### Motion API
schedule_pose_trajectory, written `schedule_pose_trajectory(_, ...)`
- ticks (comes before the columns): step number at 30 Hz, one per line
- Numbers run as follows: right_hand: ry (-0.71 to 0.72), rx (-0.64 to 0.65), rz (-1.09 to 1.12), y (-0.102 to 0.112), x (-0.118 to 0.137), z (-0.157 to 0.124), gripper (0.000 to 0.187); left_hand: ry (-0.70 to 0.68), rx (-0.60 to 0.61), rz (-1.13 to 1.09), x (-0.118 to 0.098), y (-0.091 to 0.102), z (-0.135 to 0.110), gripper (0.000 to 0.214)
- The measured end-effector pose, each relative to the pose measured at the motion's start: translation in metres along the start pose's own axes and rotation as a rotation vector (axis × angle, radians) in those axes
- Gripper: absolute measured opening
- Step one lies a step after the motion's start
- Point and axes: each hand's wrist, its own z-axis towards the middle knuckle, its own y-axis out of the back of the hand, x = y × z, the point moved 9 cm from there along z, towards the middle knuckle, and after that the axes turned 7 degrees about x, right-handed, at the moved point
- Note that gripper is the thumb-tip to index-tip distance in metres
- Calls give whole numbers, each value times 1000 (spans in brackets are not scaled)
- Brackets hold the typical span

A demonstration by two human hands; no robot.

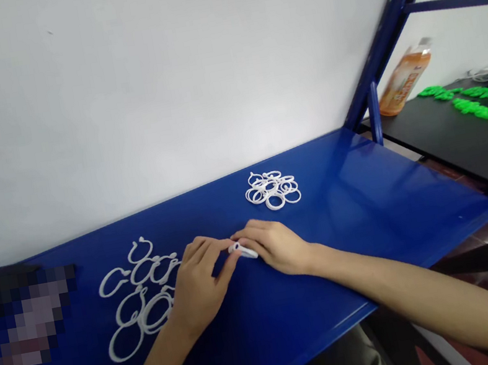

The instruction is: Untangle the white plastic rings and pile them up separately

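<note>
White piece [248,251] occupies left hand [199,280] and right hand [282,247].

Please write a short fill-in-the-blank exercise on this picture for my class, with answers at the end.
1. The left hand and right hand meet at a small piece coloured ____.
2. The table below them is coloured ____.
3. The bundles near the bottle are coloured ____.

Missing words: white; blue; green.

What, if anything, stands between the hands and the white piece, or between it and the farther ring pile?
Nothing visible separates the left hand or right hand from the white piece; toward the farther ring pile, the right hand itself intervenes.
</note>
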Motion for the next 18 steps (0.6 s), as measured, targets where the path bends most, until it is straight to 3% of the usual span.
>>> schedule_pose_trajectory(3, -39, -94, 123, 7, 1, -2, 31, 137, -43, 11, 12, 6, 0, 18)
schedule_pose_trajectory(8, 27, -95, 197, 6, 10, -4, 21, 257, 40, -118, 20, -2, -1, 29)
schedule_pose_trajectory(13, -2, -14, 221, 1, 9, -4, 16, 269, 51, -191, 22, -4, -4, 40)
schedule_pose_trajectory(18, 49, 4, 203, 2, 12, -5, 17, 237, 41, -202, 21, -3, -4, 37)
